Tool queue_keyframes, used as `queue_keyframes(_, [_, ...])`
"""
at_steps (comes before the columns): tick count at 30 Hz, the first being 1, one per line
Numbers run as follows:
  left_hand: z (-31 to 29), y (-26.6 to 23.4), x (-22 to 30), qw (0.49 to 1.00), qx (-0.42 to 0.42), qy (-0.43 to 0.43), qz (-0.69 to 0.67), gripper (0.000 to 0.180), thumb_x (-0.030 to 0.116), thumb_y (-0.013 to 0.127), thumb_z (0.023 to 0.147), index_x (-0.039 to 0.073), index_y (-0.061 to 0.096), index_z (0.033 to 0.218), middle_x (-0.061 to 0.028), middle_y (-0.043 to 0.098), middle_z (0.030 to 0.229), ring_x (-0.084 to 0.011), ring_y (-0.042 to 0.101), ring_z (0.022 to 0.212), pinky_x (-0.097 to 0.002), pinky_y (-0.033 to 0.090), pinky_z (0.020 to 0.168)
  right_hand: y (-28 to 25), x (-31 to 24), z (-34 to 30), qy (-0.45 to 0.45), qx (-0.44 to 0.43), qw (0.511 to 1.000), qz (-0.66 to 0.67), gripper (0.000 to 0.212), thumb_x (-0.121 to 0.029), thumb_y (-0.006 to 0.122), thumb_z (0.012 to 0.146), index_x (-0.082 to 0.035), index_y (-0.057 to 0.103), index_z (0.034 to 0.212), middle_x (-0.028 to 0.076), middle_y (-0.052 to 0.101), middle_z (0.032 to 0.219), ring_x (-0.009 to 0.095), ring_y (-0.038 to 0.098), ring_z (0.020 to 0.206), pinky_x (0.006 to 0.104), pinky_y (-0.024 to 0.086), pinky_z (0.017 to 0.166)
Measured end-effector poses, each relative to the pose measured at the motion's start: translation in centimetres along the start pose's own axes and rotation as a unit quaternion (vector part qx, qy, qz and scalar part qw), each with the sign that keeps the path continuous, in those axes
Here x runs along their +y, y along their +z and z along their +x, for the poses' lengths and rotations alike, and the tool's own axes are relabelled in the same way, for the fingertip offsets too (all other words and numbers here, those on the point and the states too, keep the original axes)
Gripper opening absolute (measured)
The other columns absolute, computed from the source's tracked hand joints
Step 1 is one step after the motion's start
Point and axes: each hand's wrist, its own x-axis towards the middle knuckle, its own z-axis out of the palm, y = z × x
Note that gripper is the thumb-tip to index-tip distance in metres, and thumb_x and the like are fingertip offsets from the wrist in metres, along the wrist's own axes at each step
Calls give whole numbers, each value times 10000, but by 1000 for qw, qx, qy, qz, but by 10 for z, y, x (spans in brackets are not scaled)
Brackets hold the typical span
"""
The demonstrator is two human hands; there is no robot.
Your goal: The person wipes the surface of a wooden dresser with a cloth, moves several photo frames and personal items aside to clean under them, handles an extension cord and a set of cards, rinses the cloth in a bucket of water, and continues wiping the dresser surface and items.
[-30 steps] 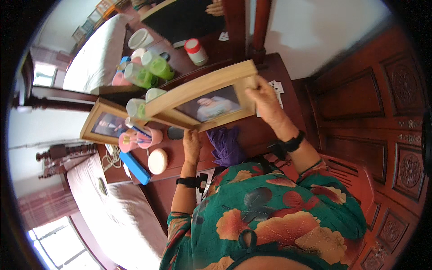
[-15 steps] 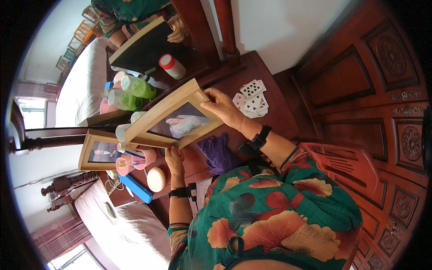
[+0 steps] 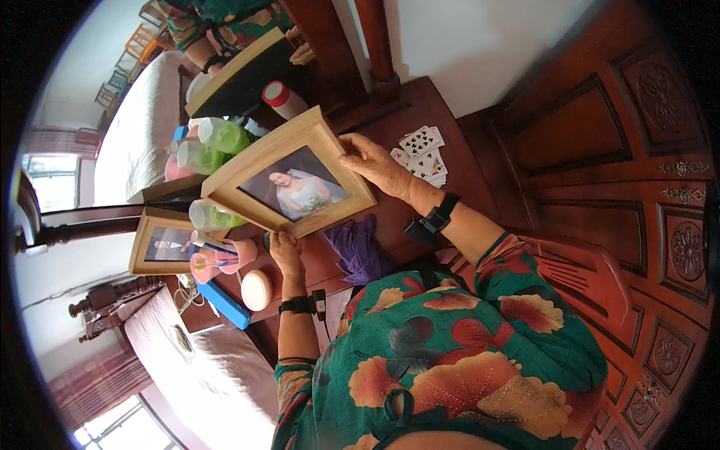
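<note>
Between my hands is a wooden picture frame (image 3: 335, 148) holding a photo of a person in a white dress and veil. It is tilted above the dark red dresser top. My right hand (image 3: 379, 166) grips its right side, thumb on the front. My left hand (image 3: 286, 253) pinches its lower edge near the bottom corner. A crumpled purple cloth (image 3: 358, 250) lies on the dresser just below the frame. Behind the frame's left end stands a clear bottle with green contents (image 3: 210, 215).
A second framed photo (image 3: 140, 255) leans at the left, by pink cups (image 3: 204, 265), a blue box (image 3: 223, 303) and a round cream lid (image 3: 256, 290). Playing cards (image 3: 421, 154) lie on the right. A mirror (image 3: 150, 127) stands behind; a red plastic chair (image 3: 611, 281) is at my right.
The picture frame has turned so its photo faces me more fully, and both hands have shifted slightly upward with it. The purple cloth stays on the dresser.
</note>
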Motion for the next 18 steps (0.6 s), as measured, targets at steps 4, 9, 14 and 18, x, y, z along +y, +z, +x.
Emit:
queue_keyframes(4, [6,-4,-6,1000,-2,8,8,124,159,452,967,87,513,887,1,439,614,-87,367,418,-236,273,371,16,-1,2,-10,34,996,76,522,-306,608,950,-13,453,1352,107,556,1244,190,513,1142,317,397,1004])
queue_keyframes(9, [6,5,-2,999,18,-19,-25,84,130,425,962,104,481,904,25,405,597,-76,335,419,-223,258,364,13,2,10,3,45,991,125,394,-180,596,927,1,509,1266,71,587,1150,153,533,1060,297,426,941])
queue_keyframes(14, [-10,9,-3,998,30,14,-44,86,123,422,969,107,473,900,34,398,595,-62,319,421,-219,247,371,18,-5,-13,-4,19,1000,3,346,-47,582,851,-26,519,1191,21,545,1077,100,505,1023,262,416,917])
queue_keyframes(18, [-17,-12,-18,997,40,-10,-68,135,114,415,987,62,516,914,22,423,564,-99,379,429,-264,303,372,20,-20,-52,-9,-51,997,-64,434,-10,600,792,-46,488,1209,40,514,1107,136,491,1087,278,403,945])
